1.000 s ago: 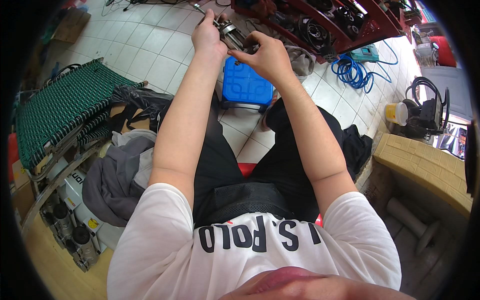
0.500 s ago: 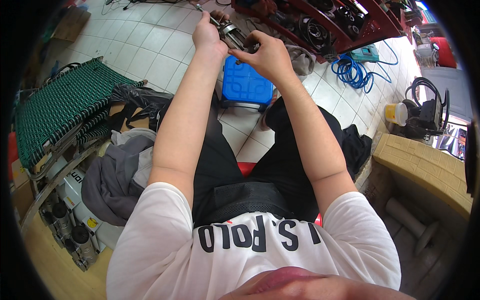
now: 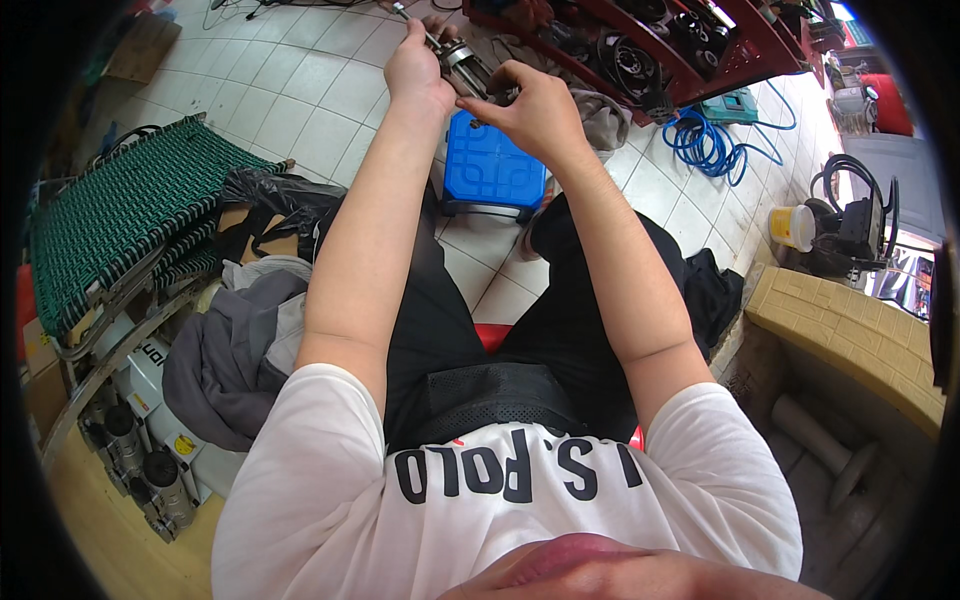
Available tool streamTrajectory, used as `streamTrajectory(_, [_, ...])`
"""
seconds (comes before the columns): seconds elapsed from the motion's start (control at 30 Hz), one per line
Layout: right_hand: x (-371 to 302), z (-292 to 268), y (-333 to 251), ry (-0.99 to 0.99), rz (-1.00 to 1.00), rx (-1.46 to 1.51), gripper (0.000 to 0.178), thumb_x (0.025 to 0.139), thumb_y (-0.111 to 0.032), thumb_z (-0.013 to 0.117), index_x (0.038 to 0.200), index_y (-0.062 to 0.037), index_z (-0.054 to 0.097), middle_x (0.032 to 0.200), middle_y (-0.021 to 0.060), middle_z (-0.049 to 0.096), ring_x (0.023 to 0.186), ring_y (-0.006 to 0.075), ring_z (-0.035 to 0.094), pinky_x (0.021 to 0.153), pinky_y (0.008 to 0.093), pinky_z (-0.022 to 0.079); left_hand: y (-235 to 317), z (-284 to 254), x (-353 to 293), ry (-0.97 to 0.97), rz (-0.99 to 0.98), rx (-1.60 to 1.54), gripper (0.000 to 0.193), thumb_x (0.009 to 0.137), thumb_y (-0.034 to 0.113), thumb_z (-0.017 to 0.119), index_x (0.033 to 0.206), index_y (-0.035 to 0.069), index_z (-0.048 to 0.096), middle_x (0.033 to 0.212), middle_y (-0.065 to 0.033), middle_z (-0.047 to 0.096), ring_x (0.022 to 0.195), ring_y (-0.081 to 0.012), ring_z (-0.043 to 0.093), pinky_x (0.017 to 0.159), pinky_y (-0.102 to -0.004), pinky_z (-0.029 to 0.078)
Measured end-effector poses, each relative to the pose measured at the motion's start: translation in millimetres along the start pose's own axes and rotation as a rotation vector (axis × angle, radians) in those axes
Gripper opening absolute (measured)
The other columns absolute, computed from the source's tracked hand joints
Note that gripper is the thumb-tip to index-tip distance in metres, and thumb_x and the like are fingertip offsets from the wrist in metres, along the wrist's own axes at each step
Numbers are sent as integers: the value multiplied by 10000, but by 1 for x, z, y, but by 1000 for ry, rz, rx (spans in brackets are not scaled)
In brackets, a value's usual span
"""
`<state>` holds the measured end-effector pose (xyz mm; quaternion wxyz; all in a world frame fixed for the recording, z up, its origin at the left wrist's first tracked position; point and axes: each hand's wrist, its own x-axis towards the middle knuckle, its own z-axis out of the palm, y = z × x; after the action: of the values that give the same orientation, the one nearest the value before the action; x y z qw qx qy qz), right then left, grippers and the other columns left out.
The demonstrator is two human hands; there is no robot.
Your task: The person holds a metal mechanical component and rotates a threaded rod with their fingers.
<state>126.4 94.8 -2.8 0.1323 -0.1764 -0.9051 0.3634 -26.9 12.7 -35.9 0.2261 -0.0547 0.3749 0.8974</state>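
Note:
A metal assembly (image 3: 460, 60) with a ring-shaped body, parallel rods and a slim shaft is held out in front of me, over the floor. Around its left side curl the fingers of my left hand (image 3: 418, 78), partly hidden behind it, with the thumb along the shaft. At the near end, my right hand (image 3: 545, 115) pinches the assembly between thumb and bent fingers. What exactly lies between those fingertips is too small to make out. Just below the hands stands a stool-like box with a blue lid (image 3: 494, 165), between my legs.
On the left are a green woven folding seat (image 3: 150, 215) and grey cloth (image 3: 235, 345). A red metal rack (image 3: 640, 50) with machine parts stands at the far right, near a coiled blue hose (image 3: 705, 145). Further right are a white-yellow bucket (image 3: 792, 229) and a pale brick-patterned ledge (image 3: 850, 335).
The metal assembly has shifted and turned very slightly in my hands. Both arms stay almost where they were.

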Motion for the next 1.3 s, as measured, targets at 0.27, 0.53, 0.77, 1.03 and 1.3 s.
streamTrajectory(0.27, [1, 4, 4, 44, -27, 63, 549, 729, -503, 900, 946, -26, 741, 708, 132, 699, 704, 283, 715, 689, 391, 566, 5, -1, -2, 55, -54, -85, 385, 1121, 376, 457, 1123, 17, 596, 1019, -98, 666, 951, -253, 674, 932, -424, 544])
streamTrajectory(0.53, [1, 3, 6, 44, 1, 49, 554, 722, -507, 901, 946, -26, 741, 719, 140, 702, 712, 292, 717, 685, 400, 567, 1, 3, -5, 25, -24, -54, 327, 1127, 311, 456, 1121, 16, 596, 1035, -91, 657, 1000, -253, 677, 949, -441, 550])
streamTrajectory(0.77, [2, 4, 5, 41, -8, 32, 552, 720, -505, 901, 941, -25, 740, 725, 143, 704, 724, 296, 721, 698, 403, 570, 1, 1, -2, 63, -30, -30, 268, 1113, 292, 508, 1103, 39, 595, 1008, -74, 655, 996, -237, 677, 939, -437, 545])
streamTrajectory(1.03, [1, 2, 2, 18, 7, 28, 502, 761, -475, 887, 948, -35, 734, 733, 112, 732, 740, 244, 741, 707, 355, 567, 3, -4, 3, 7, -49, -115, 363, 1137, 326, 427, 1113, 6, 597, 1001, -87, 654, 875, -235, 674, 857, -425, 561])
streamTrajectory(1.3, [2, 5, 7, 29, -6, 67, 538, 729, -489, 900, 947, -22, 746, 735, 143, 711, 727, 296, 722, 703, 395, 570, 2, 3, -4, 70, -21, -43, 274, 1110, 283, 528, 1058, 24, 600, 954, -56, 635, 866, -206, 669, 823, -386, 565])
